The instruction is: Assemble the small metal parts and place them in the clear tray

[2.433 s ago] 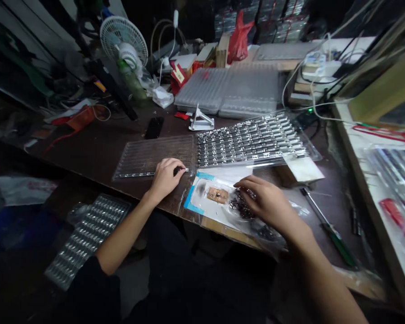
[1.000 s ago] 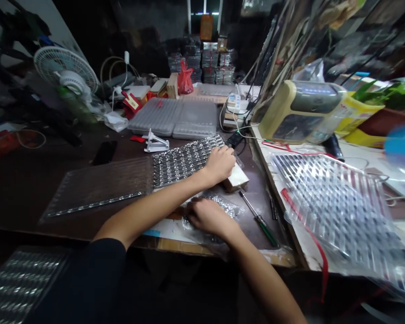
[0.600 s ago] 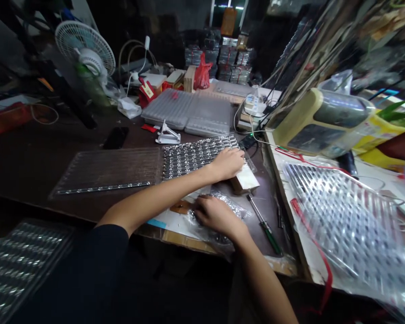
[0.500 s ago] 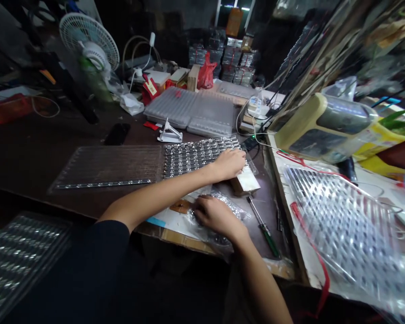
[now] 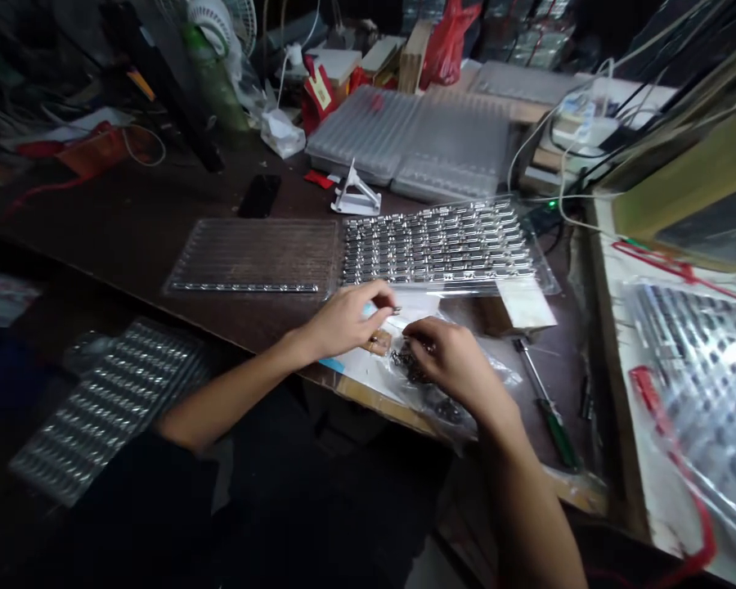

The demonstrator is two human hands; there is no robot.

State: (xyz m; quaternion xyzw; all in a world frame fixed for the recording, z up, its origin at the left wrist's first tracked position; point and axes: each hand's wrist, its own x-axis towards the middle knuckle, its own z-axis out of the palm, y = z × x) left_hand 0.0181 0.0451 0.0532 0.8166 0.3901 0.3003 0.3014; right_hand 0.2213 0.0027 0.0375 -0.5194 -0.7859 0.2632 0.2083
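My left hand (image 5: 347, 319) is pinched on a small metal part (image 5: 397, 311), held just above the front of the bench. Close by on the right, my right hand (image 5: 454, 353) has its fingers curled over a clear plastic bag (image 5: 503, 372) of small dark metal pieces (image 5: 412, 364); whatever its fingertips hold is hidden. Under the left hand lies a brown wooden block (image 5: 379, 342). Behind both hands, a clear tray (image 5: 547, 282) carries rows of shiny metal parts (image 5: 435, 245). A second clear tray (image 5: 254, 249) at the left has one filled row along its front.
A screwdriver (image 5: 550, 417) with a green handle lies to the right, near a white-topped block (image 5: 524, 304). Behind the trays are a white stand (image 5: 356, 196), a phone (image 5: 259, 196) and stacked clear trays (image 5: 361, 131). More filled trays (image 5: 107, 409) sit low at the left.
My left hand has come back from the right end of the filled tray to beside my right hand, now pinching a small part. My right hand has lifted slightly over the bag. The view has shifted.
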